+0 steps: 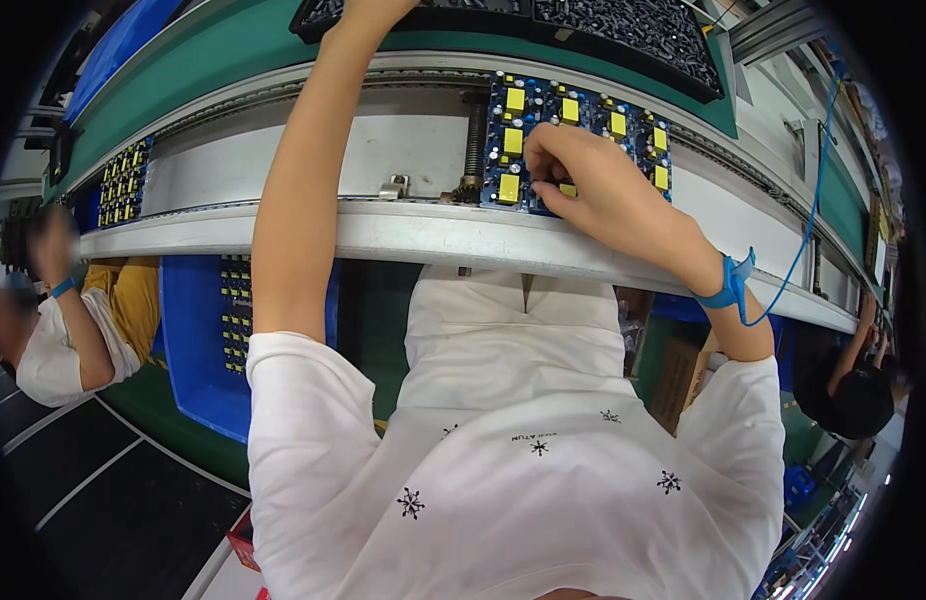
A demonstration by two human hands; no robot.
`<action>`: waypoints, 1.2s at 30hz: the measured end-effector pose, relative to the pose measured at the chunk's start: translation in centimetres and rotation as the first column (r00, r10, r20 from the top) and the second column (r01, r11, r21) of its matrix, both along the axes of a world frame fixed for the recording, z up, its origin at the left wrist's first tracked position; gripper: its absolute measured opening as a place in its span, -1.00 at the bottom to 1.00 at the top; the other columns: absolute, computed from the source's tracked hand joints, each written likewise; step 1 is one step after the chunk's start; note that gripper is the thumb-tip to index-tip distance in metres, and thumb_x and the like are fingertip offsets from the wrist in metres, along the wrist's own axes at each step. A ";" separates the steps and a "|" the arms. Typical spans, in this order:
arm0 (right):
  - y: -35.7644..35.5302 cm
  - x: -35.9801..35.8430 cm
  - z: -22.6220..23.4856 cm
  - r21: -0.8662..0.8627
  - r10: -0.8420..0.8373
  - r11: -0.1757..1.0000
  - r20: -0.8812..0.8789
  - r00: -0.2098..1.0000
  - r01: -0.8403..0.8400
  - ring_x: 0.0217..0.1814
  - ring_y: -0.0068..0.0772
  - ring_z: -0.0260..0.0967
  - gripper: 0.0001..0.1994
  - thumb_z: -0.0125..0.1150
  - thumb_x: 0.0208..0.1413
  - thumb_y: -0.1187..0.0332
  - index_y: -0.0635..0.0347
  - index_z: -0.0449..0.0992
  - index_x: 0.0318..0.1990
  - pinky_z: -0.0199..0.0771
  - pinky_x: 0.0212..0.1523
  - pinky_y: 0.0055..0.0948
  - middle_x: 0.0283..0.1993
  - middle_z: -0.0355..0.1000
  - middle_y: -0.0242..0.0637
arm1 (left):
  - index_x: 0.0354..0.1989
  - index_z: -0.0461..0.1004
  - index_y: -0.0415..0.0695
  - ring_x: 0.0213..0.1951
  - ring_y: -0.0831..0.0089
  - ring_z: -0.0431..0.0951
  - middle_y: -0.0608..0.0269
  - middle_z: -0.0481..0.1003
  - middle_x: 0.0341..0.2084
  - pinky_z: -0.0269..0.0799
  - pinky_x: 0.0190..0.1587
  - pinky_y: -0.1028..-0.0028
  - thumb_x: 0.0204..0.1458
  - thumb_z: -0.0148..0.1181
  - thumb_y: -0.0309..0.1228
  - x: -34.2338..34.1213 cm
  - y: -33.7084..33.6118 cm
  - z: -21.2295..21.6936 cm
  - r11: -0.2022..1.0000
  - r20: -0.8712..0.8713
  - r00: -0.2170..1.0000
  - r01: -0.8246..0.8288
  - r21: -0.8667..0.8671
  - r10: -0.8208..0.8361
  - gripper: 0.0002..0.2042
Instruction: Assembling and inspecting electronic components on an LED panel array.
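My right hand point(608, 185) hovers over a blue circuit board point(540, 100) that carries rows of yellow block components and small round capacitors. Its thumb and fingertips are curled together near the board's surface; whatever they may pinch is too small to make out. A blue wrist strap point(725, 285) with a cord circles that wrist. Stretched far forward, my left hand point(375, 12) reaches to the near side of a black tray point(638, 65) filled with small dark parts. The picture's top edge cuts off its fingers.
The board rests across a conveyor with a metal front rail point(403, 230). More boards sit down the line at left point(125, 182) and in a blue bin point(198, 370) below the rail. One co-worker point(78, 330) is at left, another point(853, 395) at right.
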State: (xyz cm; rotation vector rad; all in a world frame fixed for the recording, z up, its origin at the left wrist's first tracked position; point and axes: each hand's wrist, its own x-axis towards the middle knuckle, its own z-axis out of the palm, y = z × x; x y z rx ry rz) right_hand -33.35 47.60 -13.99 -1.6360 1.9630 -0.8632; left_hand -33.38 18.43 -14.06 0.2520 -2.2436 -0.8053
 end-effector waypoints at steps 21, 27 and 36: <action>-0.2 -0.3 -1.2 -0.133 -0.045 0.991 -0.169 0.985 0.023 -0.32 -0.10 0.35 -0.80 0.17 -0.03 0.62 0.29 0.30 -0.25 0.37 -0.29 -0.24 -0.33 0.35 -0.11 | -0.21 0.58 -0.19 -0.40 0.46 0.52 0.20 0.59 -0.42 0.37 -0.31 0.51 0.02 0.23 -0.44 13.5 11.4 0.1 0.947 0.302 0.913 0.199 0.254 -0.273 -0.83; -0.4 -0.8 -1.5 -0.120 -0.013 0.993 -0.189 0.982 -0.010 -0.28 -0.04 0.33 -0.79 0.17 -0.05 0.62 0.28 0.31 -0.26 0.34 -0.27 -0.20 -0.36 0.34 -0.11 | -0.23 0.57 -0.21 -0.42 0.49 0.49 0.22 0.59 -0.45 0.32 -0.35 0.54 0.00 0.25 -0.44 13.5 11.1 -1.6 0.917 0.313 0.908 0.158 0.365 -0.281 -0.82; -0.6 -1.0 -1.7 -0.117 0.005 0.992 -0.247 0.969 -0.035 -0.27 -0.02 0.33 -0.82 0.20 -0.02 0.54 0.29 0.36 -0.26 0.34 -0.27 -0.22 -0.36 0.36 -0.11 | -0.23 0.59 -0.10 -0.35 0.66 0.45 0.41 0.61 -0.40 0.18 -0.36 0.57 0.04 0.19 -0.43 12.8 11.3 -2.3 0.884 0.335 0.880 0.173 0.434 -0.337 -0.85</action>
